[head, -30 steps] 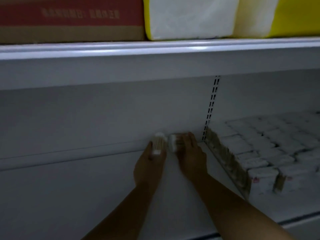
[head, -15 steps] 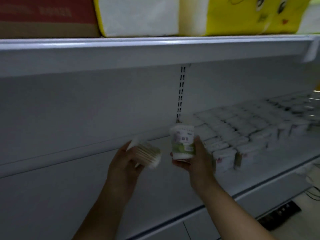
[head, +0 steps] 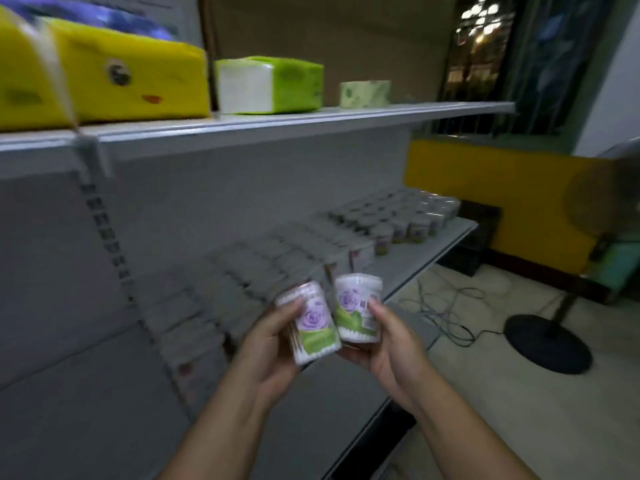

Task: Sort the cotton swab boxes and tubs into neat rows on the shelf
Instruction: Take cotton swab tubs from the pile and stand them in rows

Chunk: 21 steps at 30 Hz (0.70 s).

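Note:
My left hand (head: pixel 266 344) grips a round cotton swab tub (head: pixel 313 323) with a purple flower and green label, tilted. Beside it, my right hand (head: pixel 391 344) holds a second, matching tub (head: pixel 356 308), nearly upright. Both tubs are raised in front of the white shelf (head: pixel 426 251). On that shelf, rows of cotton swab boxes (head: pixel 263 268) stand in the middle, and rows of round tubs (head: pixel 401 220) fill its far right end.
The upper shelf (head: pixel 277 121) carries yellow (head: pixel 104 77) and green (head: pixel 270 84) tissue packs. A slotted upright (head: pixel 107 233) runs down the back panel. To the right stand a yellow cabinet (head: pixel 502 199), a fan base (head: pixel 547 344) and loose cables (head: pixel 446 313) on the floor.
Both hands lifted the two tubs off the left shelf section and carried them rightward and up. The view swung right, revealing the shelf's right end and the floor.

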Each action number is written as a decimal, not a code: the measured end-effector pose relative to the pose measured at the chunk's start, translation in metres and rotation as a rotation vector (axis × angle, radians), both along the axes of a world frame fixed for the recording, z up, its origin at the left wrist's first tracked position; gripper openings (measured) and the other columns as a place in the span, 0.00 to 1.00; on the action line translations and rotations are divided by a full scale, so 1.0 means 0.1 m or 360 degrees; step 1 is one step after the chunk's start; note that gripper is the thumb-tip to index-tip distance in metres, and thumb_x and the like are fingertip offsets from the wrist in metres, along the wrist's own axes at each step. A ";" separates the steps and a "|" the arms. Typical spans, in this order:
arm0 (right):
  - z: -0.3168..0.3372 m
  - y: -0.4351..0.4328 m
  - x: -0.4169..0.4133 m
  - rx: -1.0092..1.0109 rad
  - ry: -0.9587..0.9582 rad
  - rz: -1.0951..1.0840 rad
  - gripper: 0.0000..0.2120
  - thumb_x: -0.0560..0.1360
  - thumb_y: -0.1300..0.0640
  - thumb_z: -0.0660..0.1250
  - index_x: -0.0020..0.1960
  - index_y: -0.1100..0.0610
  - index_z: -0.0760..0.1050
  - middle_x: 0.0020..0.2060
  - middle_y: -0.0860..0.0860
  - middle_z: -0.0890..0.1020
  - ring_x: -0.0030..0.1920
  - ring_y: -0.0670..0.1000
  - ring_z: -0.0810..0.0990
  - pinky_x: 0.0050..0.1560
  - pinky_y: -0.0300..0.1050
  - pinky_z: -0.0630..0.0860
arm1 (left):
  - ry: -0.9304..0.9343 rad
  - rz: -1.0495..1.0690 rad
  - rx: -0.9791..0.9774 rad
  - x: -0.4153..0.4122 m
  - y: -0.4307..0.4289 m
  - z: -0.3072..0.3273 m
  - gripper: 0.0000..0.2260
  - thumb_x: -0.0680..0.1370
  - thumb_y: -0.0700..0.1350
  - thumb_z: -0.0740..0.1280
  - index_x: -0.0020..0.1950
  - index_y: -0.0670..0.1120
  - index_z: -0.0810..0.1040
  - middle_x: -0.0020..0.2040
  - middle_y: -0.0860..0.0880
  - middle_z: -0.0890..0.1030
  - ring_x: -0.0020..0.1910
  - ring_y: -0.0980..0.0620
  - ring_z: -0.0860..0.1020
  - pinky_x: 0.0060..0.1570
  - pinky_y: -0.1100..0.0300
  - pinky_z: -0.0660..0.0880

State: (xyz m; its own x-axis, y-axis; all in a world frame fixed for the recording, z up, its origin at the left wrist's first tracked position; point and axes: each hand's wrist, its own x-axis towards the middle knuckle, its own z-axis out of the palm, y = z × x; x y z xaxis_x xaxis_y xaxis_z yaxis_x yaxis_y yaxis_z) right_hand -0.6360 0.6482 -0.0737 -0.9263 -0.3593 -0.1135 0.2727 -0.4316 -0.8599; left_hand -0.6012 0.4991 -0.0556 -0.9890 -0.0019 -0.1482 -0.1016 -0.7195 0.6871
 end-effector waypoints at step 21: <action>-0.34 2.12 -2.22 0.0776 0.0389 -0.0472 0.35 0.55 0.43 0.77 0.61 0.48 0.74 0.54 0.46 0.82 0.54 0.48 0.81 0.53 0.48 0.79 | 0.0244 0.0257 -0.0750 -2.56 1.97 -0.67 0.25 0.63 0.38 0.78 0.55 0.51 0.74 0.50 0.45 0.82 0.43 0.53 0.83 0.37 0.59 0.78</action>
State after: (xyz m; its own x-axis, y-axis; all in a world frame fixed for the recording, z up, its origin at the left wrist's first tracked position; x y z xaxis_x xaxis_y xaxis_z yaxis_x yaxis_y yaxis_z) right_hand -0.8579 0.8601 -0.1079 -0.9987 -0.0431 0.0282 -0.0281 -0.0008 -0.9996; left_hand -0.8574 0.6964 -0.1224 -0.9808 -0.1878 0.0518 0.1121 -0.3266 0.9385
